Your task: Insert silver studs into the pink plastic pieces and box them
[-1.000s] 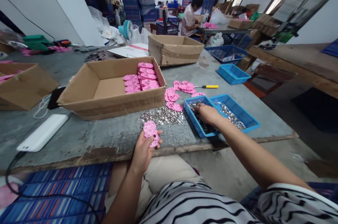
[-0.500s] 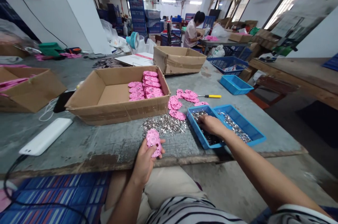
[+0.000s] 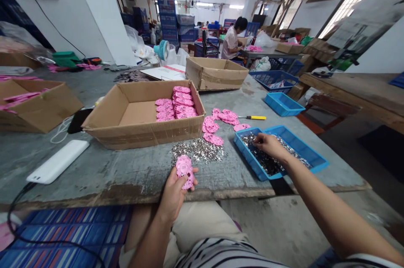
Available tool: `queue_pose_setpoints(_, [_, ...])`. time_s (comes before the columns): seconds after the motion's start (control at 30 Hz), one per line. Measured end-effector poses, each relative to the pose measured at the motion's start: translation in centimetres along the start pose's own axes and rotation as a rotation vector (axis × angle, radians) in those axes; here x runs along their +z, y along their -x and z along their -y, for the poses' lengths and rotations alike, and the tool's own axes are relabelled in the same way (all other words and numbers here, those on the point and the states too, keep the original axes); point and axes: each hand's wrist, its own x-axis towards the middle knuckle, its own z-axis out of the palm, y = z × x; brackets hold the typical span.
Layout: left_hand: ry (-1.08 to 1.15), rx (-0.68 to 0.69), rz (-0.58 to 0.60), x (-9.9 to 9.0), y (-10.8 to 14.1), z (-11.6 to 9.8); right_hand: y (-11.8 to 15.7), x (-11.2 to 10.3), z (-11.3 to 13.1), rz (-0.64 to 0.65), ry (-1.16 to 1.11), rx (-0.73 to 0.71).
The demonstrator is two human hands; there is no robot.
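Observation:
A pink flower-shaped piece (image 3: pixel 184 167) is gripped in my left hand (image 3: pixel 174 188), thumb on top, just above the table's front edge. My right hand (image 3: pixel 268 145) reaches into the left part of a blue divided tray (image 3: pixel 318 167) with small dark and silvery metal parts (image 3: pixel 267 160). Its fingertips are pinched together; whatever they hold is too small to make out. Loose silvery parts (image 3: pixel 202 150) lie on the table between the hands. Behind them are several pink pieces (image 3: pixel 213 138). More pink pieces are stacked in an open cardboard box (image 3: pixel 142 135).
A yellow-handled tool (image 3: pixel 257 118) lies behind the tray, near another blue tray (image 3: pixel 284 104). At left are a white power bank (image 3: pixel 58 162) and a box with pink pieces (image 3: pixel 47 108). A second carton (image 3: pixel 217 78) stands farther back. Another person (image 3: pixel 232 43) sits at a distant table.
The blue divided tray has shifted right on the table, and my right hand has moved right with it. My left hand still holds the pink piece. The view has tilted slightly.

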Motion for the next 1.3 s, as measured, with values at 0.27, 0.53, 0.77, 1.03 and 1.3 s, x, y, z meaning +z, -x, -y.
queue_pose_setpoints(0.27, [-0.007,-0.005,-0.004,0.0,0.0,0.0,0.1,-0.5,-1.7,-0.021,-0.138,0.037])
queue_pose_setpoints(0.53, [-0.015,-0.005,0.003,0.0,0.0,-0.1,0.5,-1.1,-1.1,-0.088,-0.207,0.14])
queue_pose_setpoints(0.77, [-0.015,-0.001,0.006,0.0,0.0,0.0,0.7,-1.5,0.3,-0.082,-0.155,0.27])
queue_pose_setpoints(1.03, [-0.011,-0.004,0.007,0.0,0.1,-0.1,0.7,-1.6,-0.3,0.037,-0.168,0.251])
queue_pose_setpoints(1.3, [-0.015,0.002,0.008,0.1,0.0,-0.1,0.5,-1.5,-0.5,-0.028,-0.121,0.179])
